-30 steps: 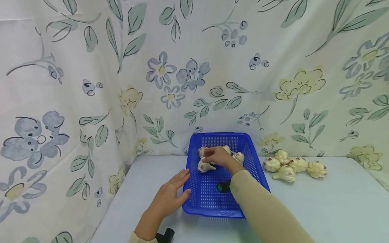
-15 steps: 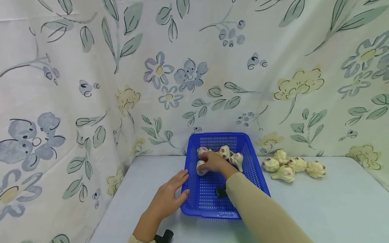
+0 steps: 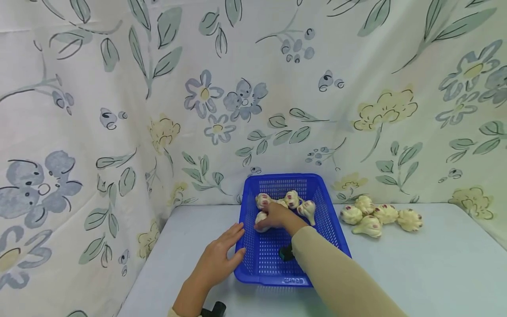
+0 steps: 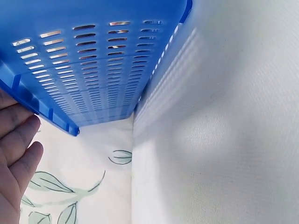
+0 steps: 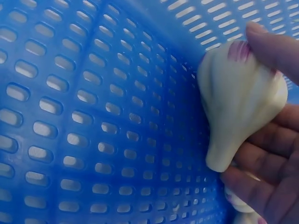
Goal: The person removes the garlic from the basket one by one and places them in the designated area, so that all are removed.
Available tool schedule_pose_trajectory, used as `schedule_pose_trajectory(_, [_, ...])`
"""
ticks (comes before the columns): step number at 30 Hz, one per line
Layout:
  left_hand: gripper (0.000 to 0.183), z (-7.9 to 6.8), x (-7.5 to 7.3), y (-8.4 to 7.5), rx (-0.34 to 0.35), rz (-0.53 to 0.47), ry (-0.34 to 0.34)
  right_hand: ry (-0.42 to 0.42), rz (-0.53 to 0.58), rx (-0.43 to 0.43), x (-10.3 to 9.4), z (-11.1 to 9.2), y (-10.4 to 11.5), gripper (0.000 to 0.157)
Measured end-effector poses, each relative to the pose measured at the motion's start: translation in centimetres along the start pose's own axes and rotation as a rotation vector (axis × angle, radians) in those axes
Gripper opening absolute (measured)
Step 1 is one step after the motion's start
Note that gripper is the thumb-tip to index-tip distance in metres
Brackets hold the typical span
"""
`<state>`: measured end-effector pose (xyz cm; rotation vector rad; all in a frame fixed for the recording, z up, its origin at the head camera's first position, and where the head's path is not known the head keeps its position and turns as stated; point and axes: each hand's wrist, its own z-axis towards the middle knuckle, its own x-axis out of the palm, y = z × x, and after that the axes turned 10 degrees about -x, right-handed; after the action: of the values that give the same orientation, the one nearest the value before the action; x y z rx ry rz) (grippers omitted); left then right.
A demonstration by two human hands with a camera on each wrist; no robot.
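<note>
Inside a blue plastic basket, my right hand holds a garlic bulb near the left wall. In the right wrist view this garlic bulb sits between the thumb on one side and the fingers on the other, its stem pointing down in that picture. More garlic bulbs lie behind the hand, one of them by the back wall and another towards the right. My left hand has its fingers extended against the basket's left rim. The left wrist view shows those fingertips at the rim's underside.
Several garlic bulbs lie grouped on the white table right of the basket. A floral cloth hangs behind and at the left. A black device is at my left wrist, another dark one under the right.
My right hand has come down and slightly left onto the garlic bulb, whose stem no longer shows in the head view. The left hand stays at the rim. The head view has shifted a little.
</note>
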<state>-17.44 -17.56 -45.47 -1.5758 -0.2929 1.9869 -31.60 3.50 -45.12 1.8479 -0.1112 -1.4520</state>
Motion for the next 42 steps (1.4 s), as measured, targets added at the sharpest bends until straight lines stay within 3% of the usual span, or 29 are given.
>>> schedule_pose_trajectory(13, [0.05, 0.11, -0.18, -0.05, 0.052, -0.023, -0.035, 0.061, 0.026, -0.108, -0.37, 0.08, -0.09, 0.061])
schedule_pose_trajectory(23, [0.049, 0.08, 0.16, 0.21, 0.062, -0.02, -0.057, 0.053, 0.037, -0.153, -0.38, -0.21, 0.13, 0.059])
schedule_pose_trajectory(32, [0.049, -0.09, 0.05, -0.02, 0.025, -0.001, -0.023, -0.007, 0.05, -0.138, -0.17, -0.24, 0.24, 0.044])
schedule_pose_trajectory(42, [0.048, -0.04, 0.12, -0.09, 0.035, -0.004, -0.042, 0.013, 0.041, -0.101, -0.51, -0.28, 0.38, 0.057])
